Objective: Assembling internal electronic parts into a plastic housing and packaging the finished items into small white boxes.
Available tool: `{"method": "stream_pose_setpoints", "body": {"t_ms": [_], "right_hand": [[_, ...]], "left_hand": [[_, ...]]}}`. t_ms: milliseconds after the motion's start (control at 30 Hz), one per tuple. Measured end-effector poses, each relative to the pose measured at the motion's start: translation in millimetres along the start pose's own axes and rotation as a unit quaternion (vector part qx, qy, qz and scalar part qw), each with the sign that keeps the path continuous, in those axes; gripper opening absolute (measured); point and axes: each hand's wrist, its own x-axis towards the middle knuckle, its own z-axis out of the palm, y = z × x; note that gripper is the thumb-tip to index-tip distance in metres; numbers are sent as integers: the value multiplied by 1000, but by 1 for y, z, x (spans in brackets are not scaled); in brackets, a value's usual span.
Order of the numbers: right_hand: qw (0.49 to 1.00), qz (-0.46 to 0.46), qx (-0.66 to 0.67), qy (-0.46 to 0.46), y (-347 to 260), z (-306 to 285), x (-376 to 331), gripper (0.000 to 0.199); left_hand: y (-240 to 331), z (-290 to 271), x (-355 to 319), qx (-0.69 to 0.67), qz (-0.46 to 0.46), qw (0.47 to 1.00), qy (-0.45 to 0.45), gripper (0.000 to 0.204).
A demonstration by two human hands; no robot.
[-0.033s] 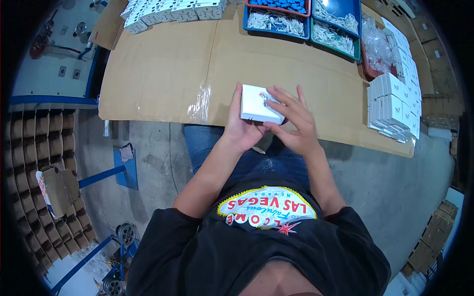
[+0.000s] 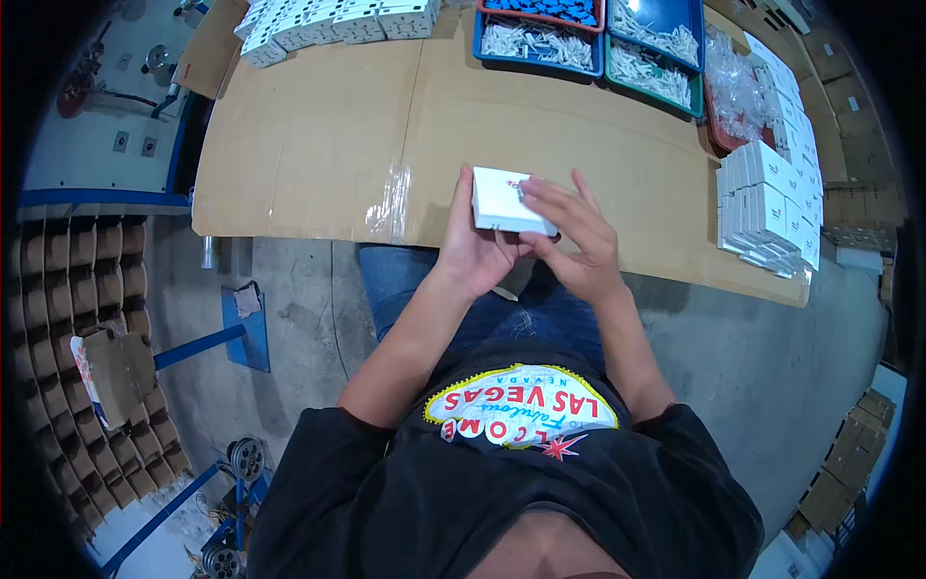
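Observation:
A small white box with a little print on its top is held between my hands, just above the near edge of the cardboard-covered table. My left hand cradles it from the left and below, the thumb upright along its left side. From the right, my right hand closes on the box, with fingers over its right top corner and the thumb at its near lower edge. The underside of the box and some left fingers are hidden.
Stacked white flat boxes stand at the table's right end, beside a red tray of clear plastic bags. Trays of small white parts and blue parts sit at the back. Rows of white boxes line the far left.
The box has tilted slightly, showing more of its near side. My right fingers and thumb have shifted a little on it.

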Motion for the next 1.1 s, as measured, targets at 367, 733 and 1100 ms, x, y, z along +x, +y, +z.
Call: {"method": "stream_pose_setpoints", "body": {"t_ms": [367,733,1100], "right_hand": [[994,16,81,67,-12,-2,12,47],[993,76,64,61,-10,0,9,47],[993,103,27,59,-11,17,6,63]], "left_hand": [[-7,-23,7,-213,-161,947,-182,57],[1,14,-6,0,-47,999,-19,81],[-17,11,-4,-25,-39,999,4,59]]}}
